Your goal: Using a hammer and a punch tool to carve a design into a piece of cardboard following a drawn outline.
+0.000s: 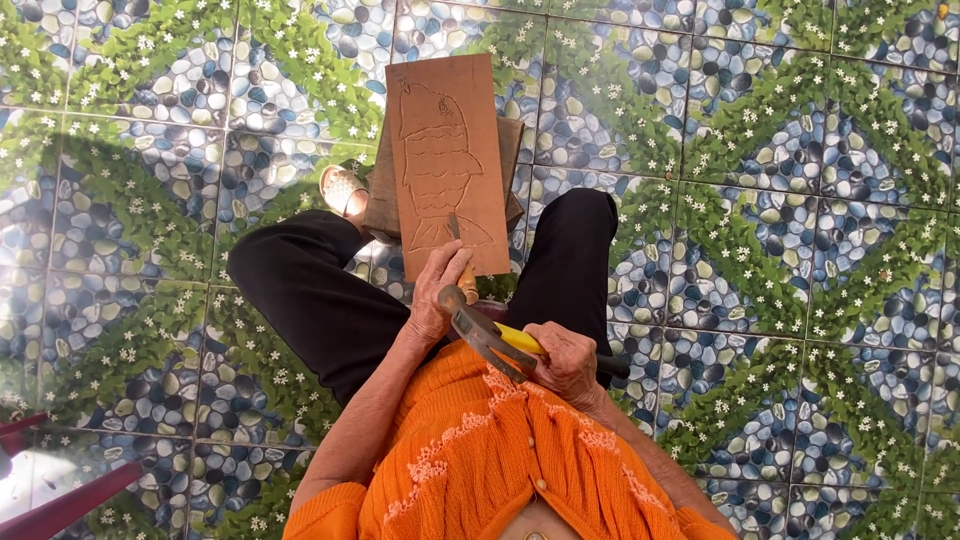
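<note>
One wooden board (pixel 446 165) carved with a single fish outline, upper centre of the frame. A second, darker board (pixel 384 195) lies beneath it, making two boards. One chisel (pixel 461 262), at the lower edge of the carved board. One hammer (pixel 492 338) with a yellow-and-black handle, centre of the frame. Two hands: one left hand (pixel 437 290) and one right hand (pixel 567 362). One sandal (pixel 343 190), left of the boards. Two red bars (pixel 60 505), lower left corner.

Matt wooden board (pixel 447 160), carved rough; steel hammer head (pixel 470 325), yellow plastic handle (pixel 520 340); glossy tiled floor (pixel 800 250).
</note>
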